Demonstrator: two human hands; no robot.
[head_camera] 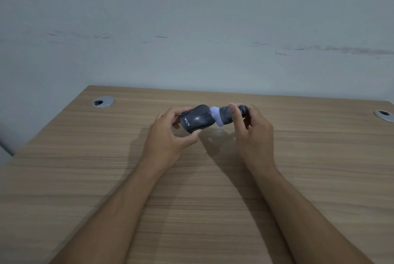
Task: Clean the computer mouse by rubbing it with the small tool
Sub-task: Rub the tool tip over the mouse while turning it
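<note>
My left hand [170, 135] holds a dark grey computer mouse [197, 118] with white lettering, lifted above the wooden desk [191, 199]. Thumb and fingers grip its rear end. My right hand [252, 133] grips a small dark tool [226, 115] with a pale, soft white tip. That tip touches the front end of the mouse. The tool's rear part is partly hidden by my right fingers.
Two round metal cable grommets sit in the desk, one at the back left [103, 101] and one at the far right edge [384, 115]. A pale scuffed wall [191, 29] rises directly behind the desk. The desk's left edge runs diagonally.
</note>
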